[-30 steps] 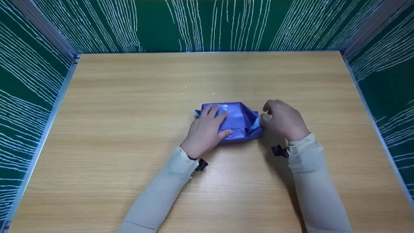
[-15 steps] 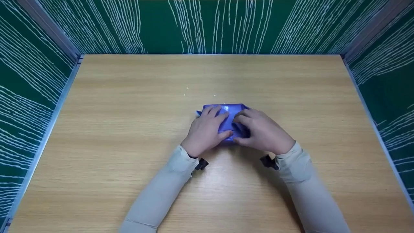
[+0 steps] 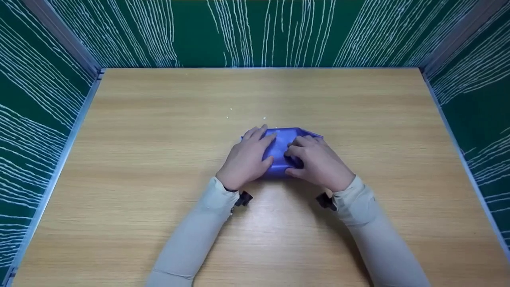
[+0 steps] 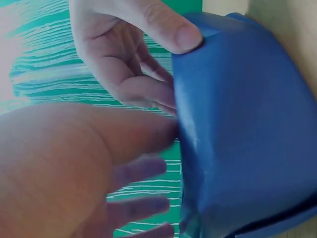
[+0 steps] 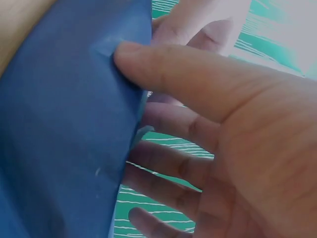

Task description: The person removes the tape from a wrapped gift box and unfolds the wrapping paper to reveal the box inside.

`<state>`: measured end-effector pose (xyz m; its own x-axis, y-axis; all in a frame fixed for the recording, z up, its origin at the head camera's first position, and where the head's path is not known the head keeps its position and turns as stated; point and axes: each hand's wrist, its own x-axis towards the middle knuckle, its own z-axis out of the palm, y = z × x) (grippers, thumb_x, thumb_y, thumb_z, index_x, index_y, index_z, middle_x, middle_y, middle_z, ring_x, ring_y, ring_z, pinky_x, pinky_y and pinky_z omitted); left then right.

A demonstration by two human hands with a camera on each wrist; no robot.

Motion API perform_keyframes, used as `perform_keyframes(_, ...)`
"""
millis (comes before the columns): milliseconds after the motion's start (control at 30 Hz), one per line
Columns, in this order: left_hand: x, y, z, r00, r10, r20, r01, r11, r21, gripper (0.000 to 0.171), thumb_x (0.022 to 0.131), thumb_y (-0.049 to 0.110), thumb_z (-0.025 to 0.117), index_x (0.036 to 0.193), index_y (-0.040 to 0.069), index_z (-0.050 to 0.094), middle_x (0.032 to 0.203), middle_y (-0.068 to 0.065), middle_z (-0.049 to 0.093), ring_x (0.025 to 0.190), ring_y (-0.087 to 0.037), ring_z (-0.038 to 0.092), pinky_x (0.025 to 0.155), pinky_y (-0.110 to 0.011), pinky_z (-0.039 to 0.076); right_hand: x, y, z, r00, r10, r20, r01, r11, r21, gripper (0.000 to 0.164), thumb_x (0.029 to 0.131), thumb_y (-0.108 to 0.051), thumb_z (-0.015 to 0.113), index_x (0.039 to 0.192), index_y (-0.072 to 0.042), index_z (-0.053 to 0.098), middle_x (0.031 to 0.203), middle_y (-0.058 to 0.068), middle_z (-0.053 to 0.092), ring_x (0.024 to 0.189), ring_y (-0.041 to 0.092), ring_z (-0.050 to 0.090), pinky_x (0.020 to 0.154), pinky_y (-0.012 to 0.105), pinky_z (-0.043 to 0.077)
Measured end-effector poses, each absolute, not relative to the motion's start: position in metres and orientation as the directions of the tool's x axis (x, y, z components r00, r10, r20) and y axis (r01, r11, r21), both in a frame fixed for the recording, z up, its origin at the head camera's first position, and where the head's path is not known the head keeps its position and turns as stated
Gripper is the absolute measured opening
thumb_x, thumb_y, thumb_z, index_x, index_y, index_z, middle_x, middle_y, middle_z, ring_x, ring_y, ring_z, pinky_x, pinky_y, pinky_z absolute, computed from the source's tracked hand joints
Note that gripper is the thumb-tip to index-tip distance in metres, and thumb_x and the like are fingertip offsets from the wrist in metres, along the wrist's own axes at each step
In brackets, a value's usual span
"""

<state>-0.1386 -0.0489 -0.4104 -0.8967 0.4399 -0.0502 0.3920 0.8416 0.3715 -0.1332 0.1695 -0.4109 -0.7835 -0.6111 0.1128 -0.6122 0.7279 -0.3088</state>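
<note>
A shiny purple-blue wrapped package [image 3: 279,150] lies on the wooden table, with folded paper sticking out at its right end. My left hand [image 3: 244,159] rests over its left part, fingers straight and spread. In the left wrist view, that thumb comes to the upper edge of the package [image 4: 247,119]. My right hand [image 3: 318,161] is over the right end with its fingers bent, gripping the paper there. In the right wrist view its thumb [image 5: 136,59] presses a dent into the front of the wrapping, while the other fingers lie over the top. The package's contents are hidden.
Several tiny white specks lie on the table [image 3: 167,119] behind the package. Green panels [image 3: 195,36] with white streaks stand along the back and both sides, edged by a pale blue strip. A small black camera [image 3: 326,201] sits at each wrist.
My right hand has come left from beside the package onto its right end and grips the paper. My left hand has shifted slightly left along the top.
</note>
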Motion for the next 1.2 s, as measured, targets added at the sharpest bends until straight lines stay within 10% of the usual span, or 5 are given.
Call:
perform_keyframes(333, -0.146, -0.08, -0.393, -0.914, 0.4, -0.067, 0.35, 0.862, 0.366, 0.04, 0.095, 0.023, 0.067, 0.134, 0.012, 0.066, 0.118, -0.008, 0.065, 0.102, -0.025, 0.058, 0.083, -0.042, 0.053, -0.137, 0.166, -0.411, -0.801, -0.593, 0.074, -0.585, 0.752, -0.305, 0.039, 0.084, -0.033, 0.088, 0.111, -0.007, 0.076, 0.102, 0.008, 0.064, 0.095, 0.029, 0.056, 0.084, 0.047, 0.048)
perform_keyframes(500, -0.149, -0.083, -0.397, -0.91, 0.408, -0.072, 0.349, 0.848, 0.399, 0.024, 0.097, 0.03, 0.072, 0.111, 0.011, 0.072, 0.097, -0.004, 0.066, 0.084, -0.021, 0.058, 0.075, -0.037, 0.05, -0.136, 0.165, -0.411, -0.808, -0.586, 0.059, -0.573, 0.758, -0.31, 0.039, 0.085, -0.034, 0.087, 0.112, -0.008, 0.076, 0.103, 0.008, 0.065, 0.096, 0.029, 0.056, 0.084, 0.047, 0.049)
perform_keyframes(733, -0.147, -0.071, -0.408, -0.948, 0.318, -0.011, 0.292, 0.884, 0.366, 0.045, 0.096, 0.052, 0.069, 0.078, 0.012, 0.059, 0.069, 0.003, 0.053, 0.063, -0.017, 0.055, 0.055, -0.032, 0.04, -0.133, 0.165, -0.41, -0.801, -0.591, 0.094, -0.586, 0.744, -0.32, 0.039, 0.083, -0.031, 0.089, 0.11, -0.006, 0.076, 0.102, 0.008, 0.064, 0.093, 0.028, 0.055, 0.082, 0.044, 0.048)
perform_keyframes(1200, -0.139, -0.062, -0.41, -0.938, 0.317, -0.141, 0.275, 0.927, 0.256, 0.04, 0.107, 0.041, 0.053, 0.117, 0.006, 0.069, 0.094, -0.01, 0.073, 0.092, -0.033, 0.072, 0.075, -0.049, 0.057, -0.127, 0.164, -0.413, -0.799, -0.593, 0.097, -0.592, 0.748, -0.3, 0.038, 0.085, -0.031, 0.087, 0.112, -0.007, 0.075, 0.103, 0.009, 0.064, 0.096, 0.029, 0.056, 0.084, 0.047, 0.049)
